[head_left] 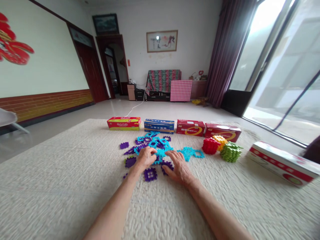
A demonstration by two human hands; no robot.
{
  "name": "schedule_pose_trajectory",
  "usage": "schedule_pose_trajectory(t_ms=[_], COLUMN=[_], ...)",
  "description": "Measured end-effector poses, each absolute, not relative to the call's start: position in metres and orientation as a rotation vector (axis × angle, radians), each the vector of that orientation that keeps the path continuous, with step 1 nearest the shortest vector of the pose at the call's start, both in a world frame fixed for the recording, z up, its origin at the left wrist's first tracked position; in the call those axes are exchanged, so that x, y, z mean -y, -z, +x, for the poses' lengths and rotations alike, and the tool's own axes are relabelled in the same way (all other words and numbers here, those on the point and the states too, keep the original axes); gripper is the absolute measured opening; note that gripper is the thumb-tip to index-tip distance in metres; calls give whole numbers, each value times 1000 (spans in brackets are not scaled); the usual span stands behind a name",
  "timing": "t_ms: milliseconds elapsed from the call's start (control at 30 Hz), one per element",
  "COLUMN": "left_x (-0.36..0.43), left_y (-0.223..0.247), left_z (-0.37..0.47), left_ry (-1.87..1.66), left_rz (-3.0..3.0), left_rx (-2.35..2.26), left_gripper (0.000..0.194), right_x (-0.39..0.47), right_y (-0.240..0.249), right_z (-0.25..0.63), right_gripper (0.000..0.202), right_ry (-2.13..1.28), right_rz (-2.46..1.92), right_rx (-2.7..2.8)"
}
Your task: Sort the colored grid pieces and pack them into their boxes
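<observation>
Pale walls and a framed picture (162, 41) stand far beyond the fingers, with a patterned cloth (162, 80) and a red-checked cloth (181, 90) beneath it; a dark curtain (220, 53) hangs beyond them to the right. Beneath both hands spreads a cream quilted cover (82, 160).

The left hand (145, 158) has its fingers bent over the pile, tips at the left edge of a light-blue piece (160, 153); I cannot tell whether they pinch it. The right hand (180, 168) is spread, thumb well away from the other fingers, whose tips reach the same piece's right side. Its thumb lies over a dark purple piece (168, 164), so the light-blue piece sits between the two sets of fingertips.

More light-blue and purple notched pieces are heaped just beyond the fingers. Nearer than the left fingertips lies a purple window-shaped square (150, 174); left of that hand is a solid purple square (130, 162). Just right of the right fingers lie joined light-blue pieces (188, 153), then a red cube (210, 146), a yellow cube (220, 140) and a green cube (231, 152). Past the pile stand a red-and-green box (124, 124), a blue box (159, 126) and two red boxes (190, 128); a white-and-red box (283, 162) lies far right of the fingers.
</observation>
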State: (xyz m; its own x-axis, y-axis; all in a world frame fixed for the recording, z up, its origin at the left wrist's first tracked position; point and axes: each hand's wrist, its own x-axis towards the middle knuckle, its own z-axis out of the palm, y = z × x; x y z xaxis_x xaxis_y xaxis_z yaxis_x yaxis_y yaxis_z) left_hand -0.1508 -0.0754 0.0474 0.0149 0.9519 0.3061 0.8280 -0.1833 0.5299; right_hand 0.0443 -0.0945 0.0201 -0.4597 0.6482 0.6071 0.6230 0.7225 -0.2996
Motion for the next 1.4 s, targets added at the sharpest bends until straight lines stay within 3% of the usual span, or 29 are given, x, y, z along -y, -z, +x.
schedule_pose_trajectory(t_ms=[333, 533, 667, 867, 1167, 1400], left_x=[80, 77, 70, 62, 56, 61], left_y=[-45, -43, -41, -22, -11, -27], left_z=[-142, -142, -169, -207, -210, -211], left_ry=[-927, -1042, -1235, -1117, -1010, -1236], left_rz=[2253, 2352, 2345, 2171, 2148, 2103], left_rx=[-1737, -1630, -1831, -2202, -2169, -2000], left_gripper=[27, 27, 26, 45, 27, 23], right_x=[96, 95, 91, 73, 66, 66], right_y=[-24, -22, -24, -20, -11, -6], right_z=[41, 40, 46, 66, 74, 73], right_gripper=[47, 36, 33, 33, 38, 28], right_ry=[-46, -15, 69, 296, 393, 348], right_rz=[-892, -847, -933, -1243, -1407, -1451], right_rx=[2248, 2245, 2149, 1835, 1796, 1933])
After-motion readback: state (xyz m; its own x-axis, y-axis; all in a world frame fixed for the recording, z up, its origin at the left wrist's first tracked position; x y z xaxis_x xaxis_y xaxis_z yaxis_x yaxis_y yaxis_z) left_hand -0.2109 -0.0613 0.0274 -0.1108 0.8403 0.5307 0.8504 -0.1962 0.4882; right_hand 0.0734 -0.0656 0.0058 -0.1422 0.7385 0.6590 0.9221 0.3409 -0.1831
